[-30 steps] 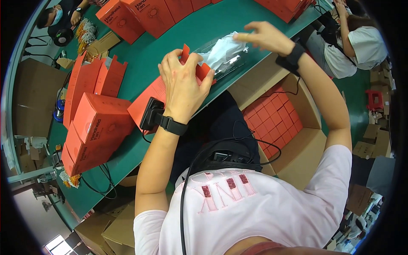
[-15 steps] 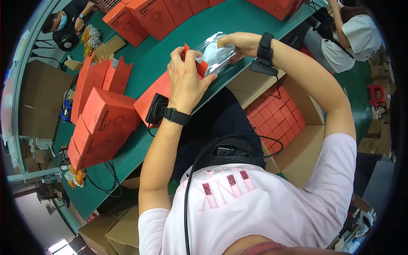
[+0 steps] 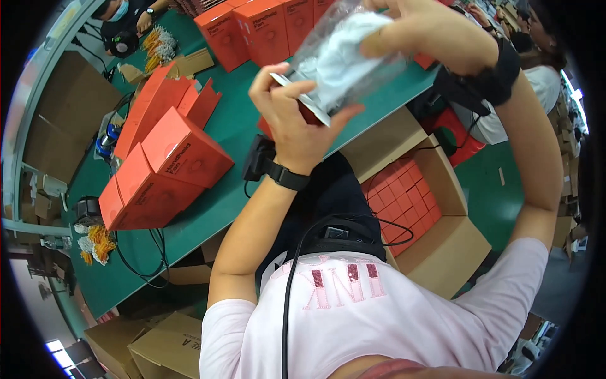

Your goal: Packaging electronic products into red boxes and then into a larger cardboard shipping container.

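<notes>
My left hand is wrapped round a small red carton, mostly hidden by the hand. The carton's open end shows a pale flap edge between my fingers. My right hand grips a pale blue item in a clear plastic bag, with the thumb pressed on its near side. The lower end of the bag is at the carton's open end; I cannot tell how far inside it reaches. Both hands are raised above the green table.
Upright red cartons line the far side. More red cartons lie stacked at left, near bundled orange-and-white cords. A cardboard box filled with red cartons stands at right below the table edge. Co-workers sit at far left and far right.
Both hands have risen closer to the camera. The right hand has moved up and to the right, the left hand slightly right. The bagged item now shows larger, above the carton's end.
</notes>
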The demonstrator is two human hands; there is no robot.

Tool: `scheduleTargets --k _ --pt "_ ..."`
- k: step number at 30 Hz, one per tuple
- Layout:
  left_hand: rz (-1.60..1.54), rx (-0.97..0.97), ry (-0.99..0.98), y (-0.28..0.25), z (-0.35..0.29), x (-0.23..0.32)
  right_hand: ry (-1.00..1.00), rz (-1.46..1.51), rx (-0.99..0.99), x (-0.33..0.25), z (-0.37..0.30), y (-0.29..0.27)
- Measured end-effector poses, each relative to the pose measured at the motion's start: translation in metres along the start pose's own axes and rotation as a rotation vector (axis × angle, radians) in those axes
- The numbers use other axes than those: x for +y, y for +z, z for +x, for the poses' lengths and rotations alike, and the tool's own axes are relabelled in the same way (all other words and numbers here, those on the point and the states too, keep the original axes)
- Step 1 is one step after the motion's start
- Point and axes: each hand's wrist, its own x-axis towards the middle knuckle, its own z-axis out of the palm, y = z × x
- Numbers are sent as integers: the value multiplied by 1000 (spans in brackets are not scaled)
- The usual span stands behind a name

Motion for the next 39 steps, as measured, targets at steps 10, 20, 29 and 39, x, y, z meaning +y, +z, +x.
scheduleTargets --k 10,20,29,39 --pt "-255 -33 21 -51 -62 34 -305 -355 312 15 -57 89" --pt "-223 24 27 -52 -72 37 -338 -409 188 6 -35 98" --pt "-160 172 -114 -28 -41 -12 -523 -650 248 32 26 106" --pt "-352 -70 -323 -48 -15 -33 -485 -776 -123 19 53 53"
